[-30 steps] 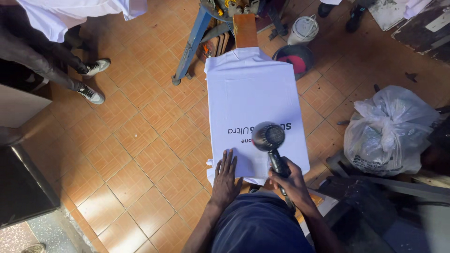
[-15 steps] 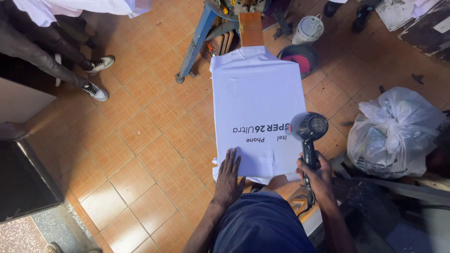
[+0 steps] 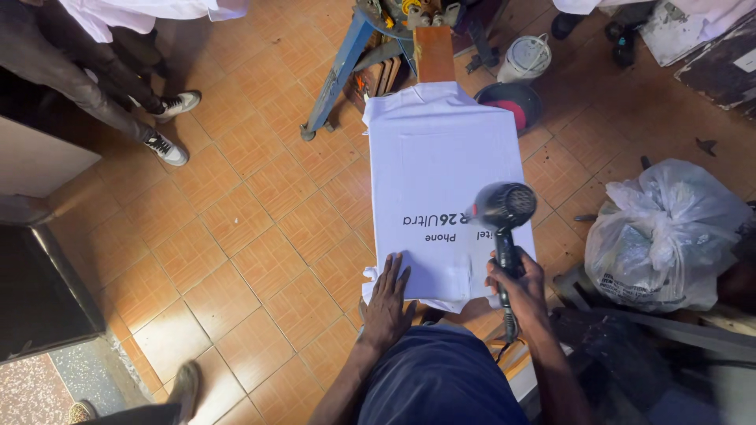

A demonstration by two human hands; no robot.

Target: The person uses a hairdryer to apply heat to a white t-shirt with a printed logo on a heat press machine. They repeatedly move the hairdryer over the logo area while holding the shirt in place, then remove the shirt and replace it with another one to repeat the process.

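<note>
Beneath you the orange tiled floor point(image 3: 260, 236) fills most of the view, and a white T-shirt point(image 3: 441, 165) with dark print lies stretched flat over a platen, its collar end toward the blue-legged press frame point(image 3: 346, 63). To your right a bulging translucent plastic bag point(image 3: 669, 228) sits on the floor, well apart from the shirt. At upper left another person's legs end in black-and-white sneakers point(image 3: 169, 126). Your left hand point(image 3: 390, 303) lies palm down on the near hem of the shirt, fingers spread wide and flat. Your right hand point(image 3: 524, 279) is wrapped tight around the handle of a black hair dryer point(image 3: 502, 208), whose barrel hangs over the shirt's right edge beside the print.
</note>
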